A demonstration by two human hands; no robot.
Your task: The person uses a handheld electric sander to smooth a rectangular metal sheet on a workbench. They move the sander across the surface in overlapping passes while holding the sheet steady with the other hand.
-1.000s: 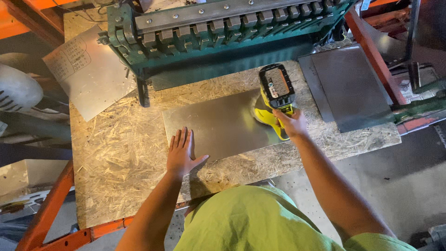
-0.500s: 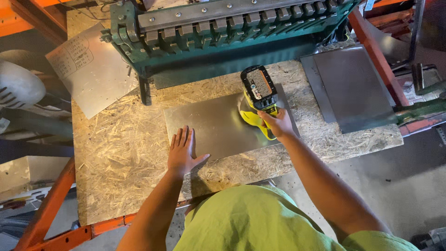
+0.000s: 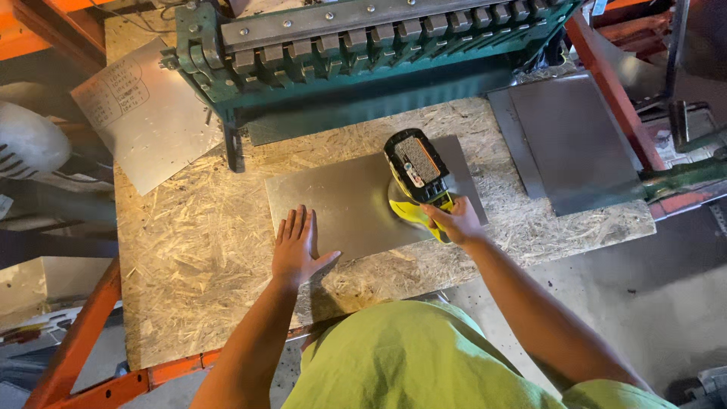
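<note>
A flat grey metal sheet point(image 3: 341, 204) lies on the chipboard worktop point(image 3: 197, 257). My left hand point(image 3: 297, 246) lies flat with fingers spread on the sheet's front left corner. My right hand point(image 3: 453, 221) grips the handle of a yellow cordless sander point(image 3: 415, 178) with a black battery pack on top. The sander's pad sits on the right part of the sheet.
A green sheet-metal bending machine point(image 3: 363, 45) spans the back of the worktop. A loose metal sheet with markings point(image 3: 144, 113) lies at the back left. More grey sheets point(image 3: 575, 140) are stacked at the right. Orange frame rails point(image 3: 83, 341) run below the worktop.
The sander has moved left across the sheet, from its right edge toward the middle. My left hand stays pressed on the sheet.
</note>
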